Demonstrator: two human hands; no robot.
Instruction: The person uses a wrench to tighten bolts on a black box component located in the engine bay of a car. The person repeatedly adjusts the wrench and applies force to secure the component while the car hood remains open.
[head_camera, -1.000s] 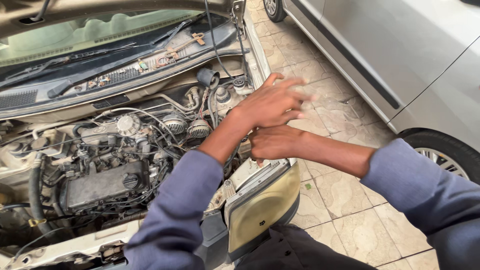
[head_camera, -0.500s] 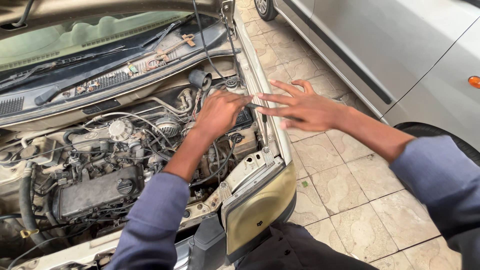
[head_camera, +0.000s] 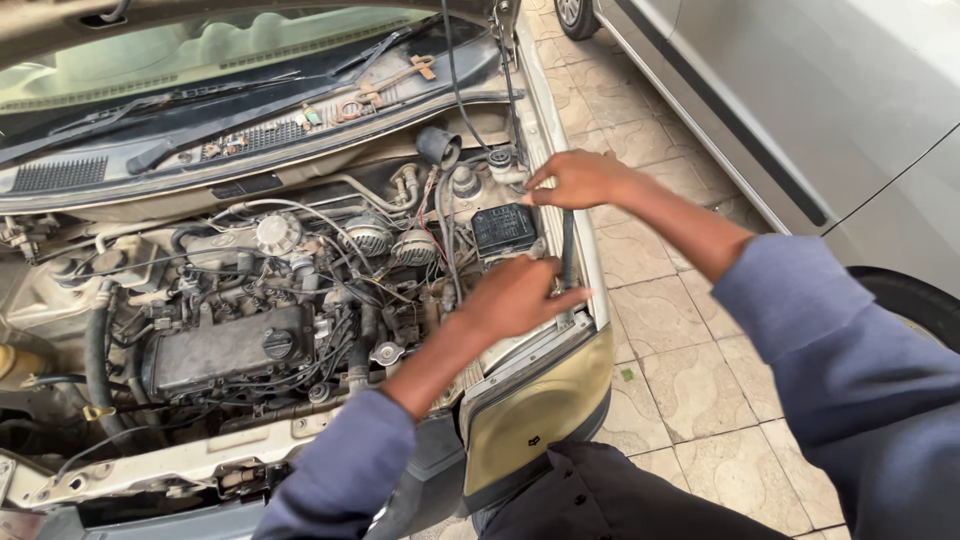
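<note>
Head view: right hand (head_camera: 580, 180) and left hand (head_camera: 515, 297) on slim dark rod (head_camera: 568, 245).

An open engine bay (head_camera: 250, 330) fills the left of the view, crowded with hoses and wires. The left hand (head_camera: 515, 295) rests near the front corner of the bay, just below a black fuse box (head_camera: 503, 228), fingers partly spread. The right hand (head_camera: 580, 178) hovers above the fender edge, pinching the top of a dark slim rod (head_camera: 568, 250) that hangs down between both hands. A yellowed headlight (head_camera: 535, 415) sits below them. A silver car (head_camera: 800, 100) stands on the tiled floor (head_camera: 690, 370) to the right.
</note>
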